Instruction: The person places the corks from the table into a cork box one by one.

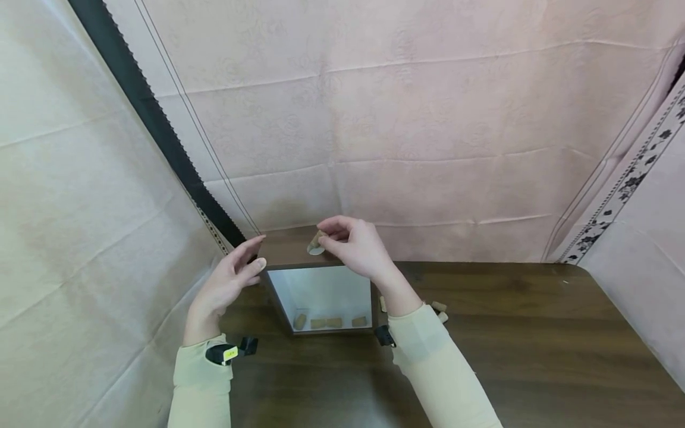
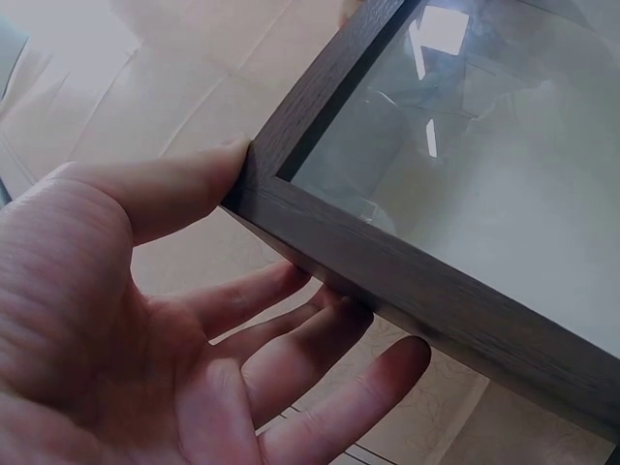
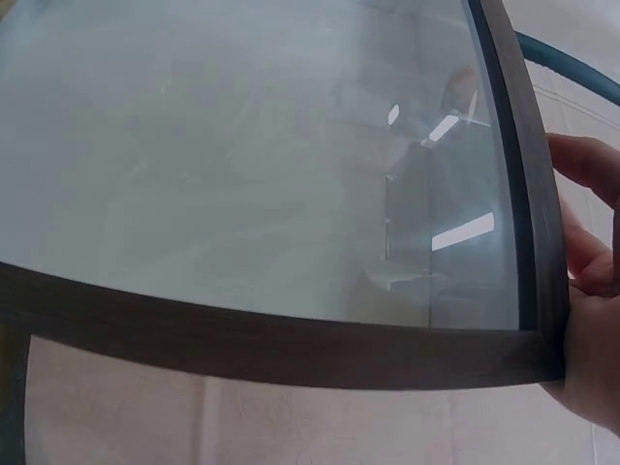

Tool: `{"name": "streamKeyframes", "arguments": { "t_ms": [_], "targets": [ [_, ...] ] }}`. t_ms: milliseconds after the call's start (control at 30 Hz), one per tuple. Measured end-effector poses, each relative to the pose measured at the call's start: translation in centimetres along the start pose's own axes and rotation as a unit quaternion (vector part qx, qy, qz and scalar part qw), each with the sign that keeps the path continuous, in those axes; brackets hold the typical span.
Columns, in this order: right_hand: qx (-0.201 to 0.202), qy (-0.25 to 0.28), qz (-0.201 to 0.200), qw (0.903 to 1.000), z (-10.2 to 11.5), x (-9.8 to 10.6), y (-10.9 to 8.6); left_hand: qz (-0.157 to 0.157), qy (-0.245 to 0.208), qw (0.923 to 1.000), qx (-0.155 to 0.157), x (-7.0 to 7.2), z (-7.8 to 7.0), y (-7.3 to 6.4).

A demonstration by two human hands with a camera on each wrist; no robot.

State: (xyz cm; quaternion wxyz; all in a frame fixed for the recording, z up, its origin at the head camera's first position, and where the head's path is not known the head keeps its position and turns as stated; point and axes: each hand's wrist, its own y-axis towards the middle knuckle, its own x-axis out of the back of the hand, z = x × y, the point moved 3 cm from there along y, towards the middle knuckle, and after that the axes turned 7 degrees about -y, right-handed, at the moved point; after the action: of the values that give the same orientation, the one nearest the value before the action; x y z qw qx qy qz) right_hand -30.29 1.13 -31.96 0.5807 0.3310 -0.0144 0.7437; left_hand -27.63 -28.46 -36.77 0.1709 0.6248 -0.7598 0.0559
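Plainly, what matters most is how the cork (image 1: 319, 239) sits against the round hole (image 1: 316, 251) in the top of the box (image 1: 283, 246): from the head view its lower end overlaps the hole's far part, its long axis tilted, with the upper end leaning right and far. Whether that lower end touches the rim or sits just above it, I cannot tell. The right hand (image 1: 355, 244) is the nearer of the two, coming over the box's right side, its thumb and fingertips nearly closed in a pinch on the cork from the right. Off to the left, the left hand (image 1: 225, 282) is loosely spread at the box's left corner; the left wrist view shows its thumb tip against the frame and the other fingers reaching along the side, relaxed rather than clamped, with nothing else in its grasp. Several corks (image 1: 326, 323) show through the glass (image 1: 321, 291) along the bottom of the box, which stands on the counter (image 1: 508, 333). More loose corks (image 1: 439, 306) lie on the counter to the right, just beyond the right forearm.
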Motion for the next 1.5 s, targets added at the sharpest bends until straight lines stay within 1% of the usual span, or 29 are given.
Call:
{"name": "streamKeyframes", "arguments": {
  "t_ms": [233, 567, 1000, 1400, 1500],
  "targets": [
    [0.009, -0.049, -0.023, 0.9985, 0.3, -0.5, 0.0, -0.004, 0.003, 1.0, 0.001, 0.1, -0.1, 0.1],
    [0.002, -0.084, -0.027, 0.9961, 0.3, -0.9, -0.2, -0.002, -0.003, 1.0, 0.005, 0.1, 0.2, 0.2],
    [0.007, -0.09, -0.035, 0.9952, 0.2, -1.1, -0.3, -0.001, -0.005, 1.0, 0.003, 0.2, 0.3, 0.1],
    [0.006, -0.08, -0.036, 0.9961, 0.2, -1.0, -0.4, -0.002, -0.005, 1.0, 0.005, 0.1, 0.5, 0.2],
    [0.015, -0.077, -0.041, 0.9961, 0.2, -0.9, -0.4, -0.004, -0.004, 1.0, 0.005, 0.1, 0.5, 0.2]
  ]
}}
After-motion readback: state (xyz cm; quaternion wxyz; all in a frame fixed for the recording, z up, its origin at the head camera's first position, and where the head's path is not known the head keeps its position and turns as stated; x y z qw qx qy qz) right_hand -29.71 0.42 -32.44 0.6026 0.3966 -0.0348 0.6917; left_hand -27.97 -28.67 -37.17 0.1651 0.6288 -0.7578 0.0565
